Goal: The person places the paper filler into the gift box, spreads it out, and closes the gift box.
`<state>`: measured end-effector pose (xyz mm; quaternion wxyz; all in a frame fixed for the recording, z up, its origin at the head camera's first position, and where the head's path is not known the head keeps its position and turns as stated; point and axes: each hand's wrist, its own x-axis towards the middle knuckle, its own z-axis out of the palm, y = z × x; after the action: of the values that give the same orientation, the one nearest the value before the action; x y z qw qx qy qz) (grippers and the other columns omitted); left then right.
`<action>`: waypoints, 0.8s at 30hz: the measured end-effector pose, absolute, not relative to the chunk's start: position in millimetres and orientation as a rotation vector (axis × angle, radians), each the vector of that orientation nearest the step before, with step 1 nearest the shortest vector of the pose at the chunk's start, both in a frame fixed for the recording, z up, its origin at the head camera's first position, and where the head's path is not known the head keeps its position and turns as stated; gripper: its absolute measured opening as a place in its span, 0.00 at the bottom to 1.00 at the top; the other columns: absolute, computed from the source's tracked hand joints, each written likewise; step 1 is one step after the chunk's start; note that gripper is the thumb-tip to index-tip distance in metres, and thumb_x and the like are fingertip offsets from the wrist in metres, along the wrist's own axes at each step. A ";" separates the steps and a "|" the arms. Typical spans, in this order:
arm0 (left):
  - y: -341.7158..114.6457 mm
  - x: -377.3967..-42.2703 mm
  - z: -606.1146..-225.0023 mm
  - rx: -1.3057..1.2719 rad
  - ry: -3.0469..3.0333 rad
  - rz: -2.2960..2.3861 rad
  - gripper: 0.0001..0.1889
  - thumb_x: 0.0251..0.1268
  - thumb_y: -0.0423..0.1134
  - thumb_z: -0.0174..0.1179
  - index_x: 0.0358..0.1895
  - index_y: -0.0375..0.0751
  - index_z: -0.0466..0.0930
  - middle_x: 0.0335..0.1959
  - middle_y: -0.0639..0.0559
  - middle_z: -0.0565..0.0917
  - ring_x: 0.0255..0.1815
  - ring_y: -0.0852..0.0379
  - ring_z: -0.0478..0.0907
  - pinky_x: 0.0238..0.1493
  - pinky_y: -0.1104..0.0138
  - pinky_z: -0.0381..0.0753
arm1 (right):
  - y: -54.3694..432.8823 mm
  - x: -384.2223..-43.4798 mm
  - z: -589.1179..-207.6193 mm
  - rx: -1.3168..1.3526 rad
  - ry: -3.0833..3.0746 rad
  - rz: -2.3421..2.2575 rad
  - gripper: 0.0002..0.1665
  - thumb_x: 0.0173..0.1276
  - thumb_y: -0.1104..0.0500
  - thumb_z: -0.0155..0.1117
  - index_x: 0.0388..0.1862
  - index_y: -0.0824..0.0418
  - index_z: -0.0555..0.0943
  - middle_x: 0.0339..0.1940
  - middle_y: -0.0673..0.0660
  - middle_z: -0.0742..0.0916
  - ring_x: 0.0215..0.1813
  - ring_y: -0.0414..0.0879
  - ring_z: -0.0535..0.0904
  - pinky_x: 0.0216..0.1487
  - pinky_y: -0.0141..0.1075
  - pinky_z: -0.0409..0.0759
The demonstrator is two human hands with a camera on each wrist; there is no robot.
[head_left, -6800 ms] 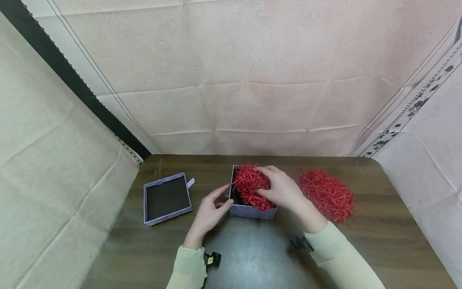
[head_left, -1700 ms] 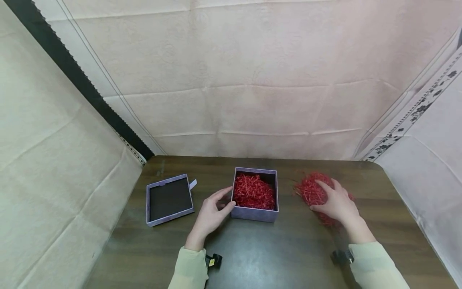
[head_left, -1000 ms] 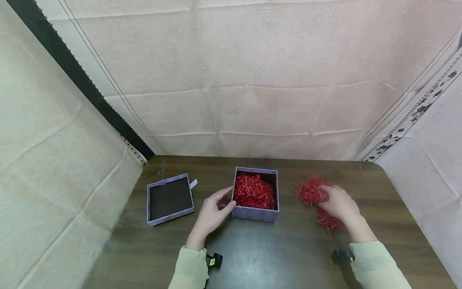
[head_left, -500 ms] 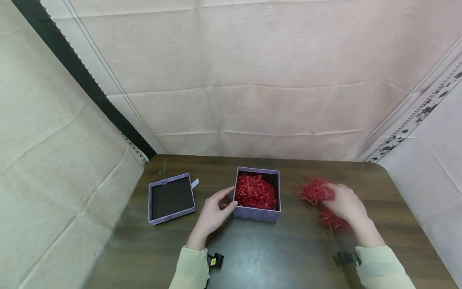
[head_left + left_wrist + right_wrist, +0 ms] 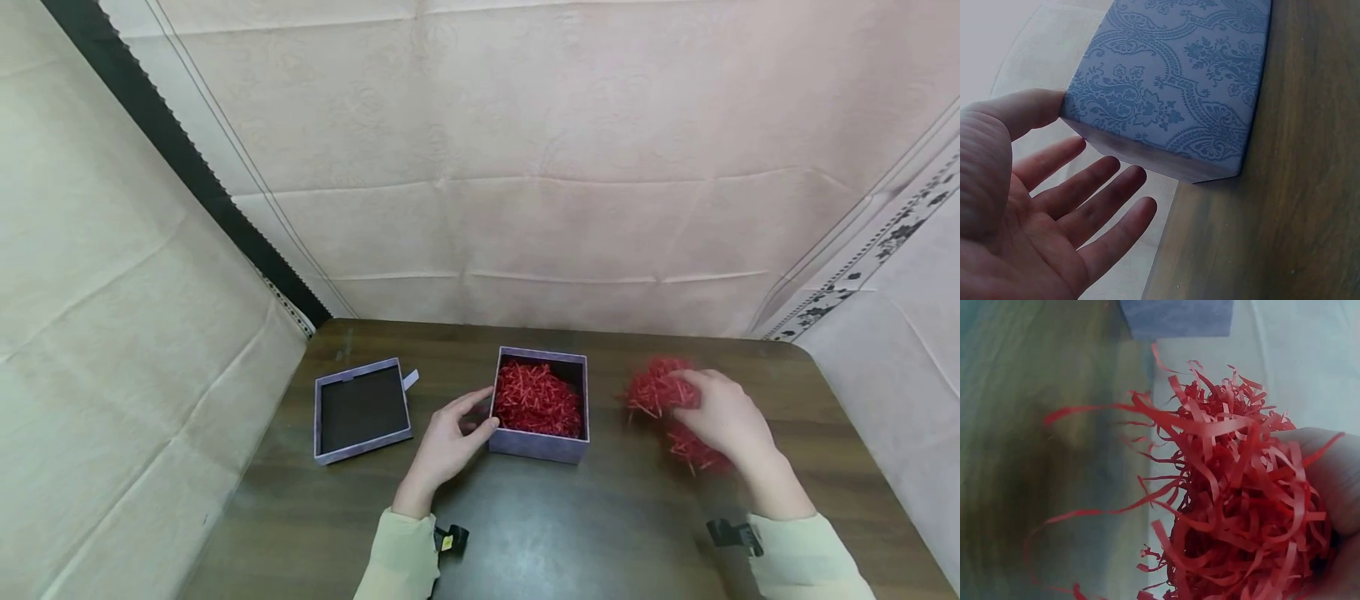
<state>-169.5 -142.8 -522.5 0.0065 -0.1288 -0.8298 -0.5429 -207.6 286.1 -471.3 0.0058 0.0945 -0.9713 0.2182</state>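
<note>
While the right hand (image 5: 726, 417) grasped red paper shreds (image 5: 660, 388) between thumb and fingers, right of the floral-patterned box (image 5: 538, 447), the left hand (image 5: 444, 446), fingers extended, touched the box's left side; a yellow wrist label (image 5: 447, 542) was illegible.

Table (image 5: 517, 517): brown, wood-grained
Box (image 5: 1166, 69): lilac, blue scrolling flowers; dark inside
Lid (image 5: 362, 411), nearer the left edge: lilac rim, black inside
Shreds (image 5: 537, 400): bright red
Sleeves (image 5: 401, 554): pale green
Cloth (image 5: 555, 167) past the far edge: pinkish cream
</note>
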 end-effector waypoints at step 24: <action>-142.7 -169.7 -521.7 -0.404 -2.615 -1.666 0.27 0.77 0.42 0.68 0.75 0.43 0.78 0.73 0.45 0.79 0.62 0.48 0.83 0.60 0.49 0.85 | 250.0 -197.0 -403.4 0.441 -2.943 0.666 0.34 0.62 0.62 0.78 0.69 0.60 0.82 0.67 0.73 0.80 0.66 0.74 0.77 0.58 0.75 0.76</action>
<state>-169.7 -142.7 -521.7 0.0074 -0.1293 -0.8362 -0.5330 -197.0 250.0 -403.4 0.0461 0.1446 -0.9641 0.2181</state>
